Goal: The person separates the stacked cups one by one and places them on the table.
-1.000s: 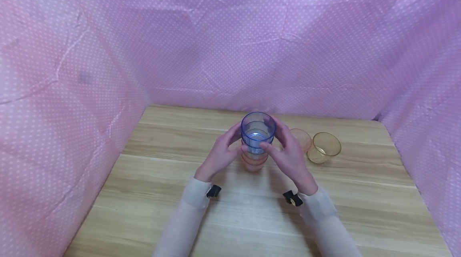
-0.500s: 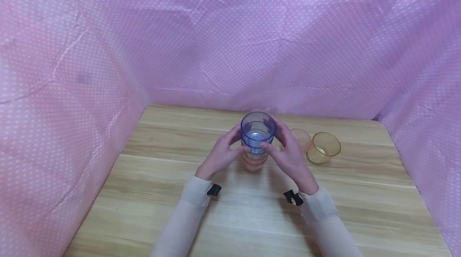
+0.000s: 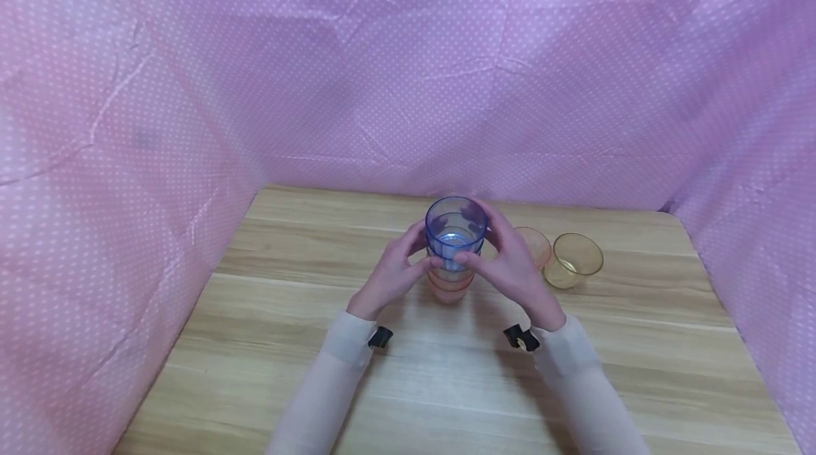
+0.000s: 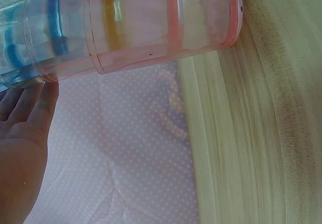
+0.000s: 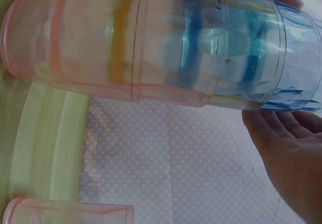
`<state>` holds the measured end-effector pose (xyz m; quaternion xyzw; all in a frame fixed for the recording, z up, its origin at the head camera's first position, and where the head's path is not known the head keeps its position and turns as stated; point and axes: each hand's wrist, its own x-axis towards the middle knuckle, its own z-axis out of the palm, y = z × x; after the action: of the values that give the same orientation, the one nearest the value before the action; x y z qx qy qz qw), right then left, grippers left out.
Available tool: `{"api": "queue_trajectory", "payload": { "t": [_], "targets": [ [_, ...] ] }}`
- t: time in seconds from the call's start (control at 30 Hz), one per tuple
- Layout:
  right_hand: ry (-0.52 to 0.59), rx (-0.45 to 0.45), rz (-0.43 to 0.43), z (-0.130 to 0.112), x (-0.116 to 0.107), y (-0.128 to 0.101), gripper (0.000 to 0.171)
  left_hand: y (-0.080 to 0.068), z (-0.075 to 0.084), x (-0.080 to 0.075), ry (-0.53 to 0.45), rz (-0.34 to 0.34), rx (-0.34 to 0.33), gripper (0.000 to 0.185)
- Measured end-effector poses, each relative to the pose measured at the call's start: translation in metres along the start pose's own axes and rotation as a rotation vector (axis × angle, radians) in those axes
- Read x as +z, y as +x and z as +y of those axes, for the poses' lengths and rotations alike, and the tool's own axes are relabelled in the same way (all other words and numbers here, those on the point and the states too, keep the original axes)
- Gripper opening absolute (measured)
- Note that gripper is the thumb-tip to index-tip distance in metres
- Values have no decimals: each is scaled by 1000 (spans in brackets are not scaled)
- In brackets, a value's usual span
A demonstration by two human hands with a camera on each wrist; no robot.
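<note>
Wooden table point(image 3: 268, 313): both hands grip stacked cups point(image 3: 454, 246).

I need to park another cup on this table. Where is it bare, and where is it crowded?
Bare wood lies left of the left hand toward the pink curtain, and along the table edge nearest the camera. Crowded: the cup stack between both hands, with the pink cup and yellow cup beside the right hand.

One cup stack point(image 3: 451, 249), two loose cups point(image 3: 576, 260).
</note>
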<state>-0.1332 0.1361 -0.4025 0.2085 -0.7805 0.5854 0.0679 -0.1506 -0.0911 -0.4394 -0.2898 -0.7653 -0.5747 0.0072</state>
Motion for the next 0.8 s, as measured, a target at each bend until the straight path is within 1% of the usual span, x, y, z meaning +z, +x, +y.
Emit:
{"api": "queue_trajectory", "payload": {
  "t": [0.13,0.2,0.33,0.4,0.5,0.6,0.8],
  "targets": [
    [10,22,-18,0,0,1,88,0,-1,2,20,5,0,89],
    [21,14,-24,0,1,1,88,0,-1,2,16,6,0,88],
    [12,-30,-31,1,1,2,92,-1,-1,2,4,5,14,79],
    [-3,-55,-39,1,0,2,96,-1,0,2,6,6,19,72],
    [-30,-79,-53,2,-1,4,98,-1,0,2,1,7,25,67],
    [-46,-82,-61,3,-2,6,96,-1,0,2,-5,7,25,67],
    [-38,-106,-72,4,-4,9,93,-1,1,3,-20,9,22,70]
  ]
}}
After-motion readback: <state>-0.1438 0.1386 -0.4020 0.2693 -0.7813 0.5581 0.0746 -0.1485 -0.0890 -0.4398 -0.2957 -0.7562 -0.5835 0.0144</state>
